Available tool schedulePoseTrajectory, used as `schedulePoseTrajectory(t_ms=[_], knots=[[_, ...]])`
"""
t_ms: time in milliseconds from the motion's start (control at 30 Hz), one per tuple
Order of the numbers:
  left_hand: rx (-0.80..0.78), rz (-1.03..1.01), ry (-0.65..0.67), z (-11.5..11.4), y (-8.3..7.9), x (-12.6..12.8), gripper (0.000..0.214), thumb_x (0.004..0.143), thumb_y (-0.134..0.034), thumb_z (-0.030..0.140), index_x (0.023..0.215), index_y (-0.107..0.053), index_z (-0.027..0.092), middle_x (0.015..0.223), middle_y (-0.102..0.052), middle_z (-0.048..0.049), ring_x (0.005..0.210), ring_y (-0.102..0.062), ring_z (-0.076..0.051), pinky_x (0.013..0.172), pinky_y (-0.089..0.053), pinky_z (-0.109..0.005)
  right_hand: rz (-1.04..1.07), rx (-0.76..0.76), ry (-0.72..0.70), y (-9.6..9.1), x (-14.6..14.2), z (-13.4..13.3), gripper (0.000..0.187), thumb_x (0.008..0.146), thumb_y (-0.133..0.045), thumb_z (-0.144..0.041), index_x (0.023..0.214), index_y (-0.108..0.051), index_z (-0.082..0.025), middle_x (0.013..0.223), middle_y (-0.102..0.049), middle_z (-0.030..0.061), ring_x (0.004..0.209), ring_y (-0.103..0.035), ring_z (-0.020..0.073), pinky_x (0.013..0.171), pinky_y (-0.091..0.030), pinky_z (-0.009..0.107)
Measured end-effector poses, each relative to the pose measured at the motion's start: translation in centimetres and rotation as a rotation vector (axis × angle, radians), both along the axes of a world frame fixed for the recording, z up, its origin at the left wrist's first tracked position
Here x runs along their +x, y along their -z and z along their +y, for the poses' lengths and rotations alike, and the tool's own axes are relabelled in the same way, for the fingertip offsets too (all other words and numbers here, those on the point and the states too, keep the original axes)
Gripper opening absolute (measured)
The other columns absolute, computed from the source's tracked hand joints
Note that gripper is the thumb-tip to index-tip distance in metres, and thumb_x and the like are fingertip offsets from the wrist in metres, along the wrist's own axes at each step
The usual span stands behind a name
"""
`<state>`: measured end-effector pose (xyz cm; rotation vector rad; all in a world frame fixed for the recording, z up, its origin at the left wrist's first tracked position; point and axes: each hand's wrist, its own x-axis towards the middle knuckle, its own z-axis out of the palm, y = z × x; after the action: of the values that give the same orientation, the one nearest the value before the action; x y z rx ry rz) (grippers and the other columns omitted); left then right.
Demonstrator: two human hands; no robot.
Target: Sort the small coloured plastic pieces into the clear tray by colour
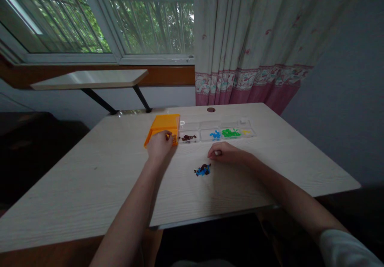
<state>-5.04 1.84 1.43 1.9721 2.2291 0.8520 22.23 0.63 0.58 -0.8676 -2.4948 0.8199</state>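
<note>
My left hand (pixel 159 145) rests on the near end of an orange lid (pixel 163 125), fingers curled around something small I cannot make out. My right hand (pixel 225 154) lies on the table with fingers pinched together, just beyond a small heap of blue and dark beads (pixel 203 170). A clear compartment box (pixel 216 130) sits past both hands; its cells hold dark beads (pixel 188 138), blue beads (pixel 215 134), green beads (pixel 231 132) and yellow beads (pixel 246 132).
The pale wooden table (pixel 90 187) ends at a near edge below my forearms. A round cable hole (pixel 211 109) lies at the far edge. A small shelf (pixel 90 79) juts out under the window; a patterned curtain (pixel 246 51) hangs at right.
</note>
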Motion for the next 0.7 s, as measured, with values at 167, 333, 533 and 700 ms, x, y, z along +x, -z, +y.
schedulePoseTrajectory(t_ms=[167,333,533,700], knots=[[-0.090,-0.531,0.438,-0.4,0.7,3.1,0.028,0.072,-0.056,0.035,0.080,-0.068,0.012,0.064,-0.061,-0.0054,0.056,-0.051,-0.013,0.051,-0.034,-0.022,0.196,0.047,0.172,0.2,-0.8,0.1,0.016,0.078,-0.058,-0.030,0.080,-0.066,-0.016,0.069,-0.055,0.0011,0.057,-0.044,0.0081,0.056,-0.037,0.021],[-0.278,-0.770,0.685,-1.9,1.0,6.4,0.033,0.066,-0.063,0.040,0.075,-0.068,0.009,0.051,-0.052,0.0007,0.045,-0.038,-0.006,0.043,-0.026,-0.019,0.345,0.043,0.252,1.0,-1.3,0.2,0.028,0.079,-0.056,-0.043,0.083,-0.065,-0.017,0.077,-0.055,0.0023,0.048,-0.037,0.0046,0.046,-0.031,0.019],[-0.304,-0.873,0.711,-2.3,1.0,7.2,0.034,0.062,-0.066,0.042,0.072,-0.067,0.009,0.045,-0.043,0.0048,0.042,-0.029,-0.003,0.040,-0.019,-0.017,0.373,0.122,0.223,1.2,-1.4,0.2,0.030,0.079,-0.055,-0.046,0.081,-0.066,-0.017,0.076,-0.058,0.0036,0.054,-0.044,0.0072,0.049,-0.035,0.020],[-0.311,-0.883,0.717,-2.4,0.8,7.2,0.029,0.063,-0.067,0.036,0.071,-0.066,0.008,0.048,-0.048,0.0032,0.043,-0.030,-0.003,0.040,-0.019,-0.016,0.356,0.213,0.210,1.1,-1.5,0.2,0.029,0.081,-0.054,-0.044,0.080,-0.066,-0.017,0.074,-0.059,0.0038,0.056,-0.046,0.0082,0.051,-0.037,0.020]])
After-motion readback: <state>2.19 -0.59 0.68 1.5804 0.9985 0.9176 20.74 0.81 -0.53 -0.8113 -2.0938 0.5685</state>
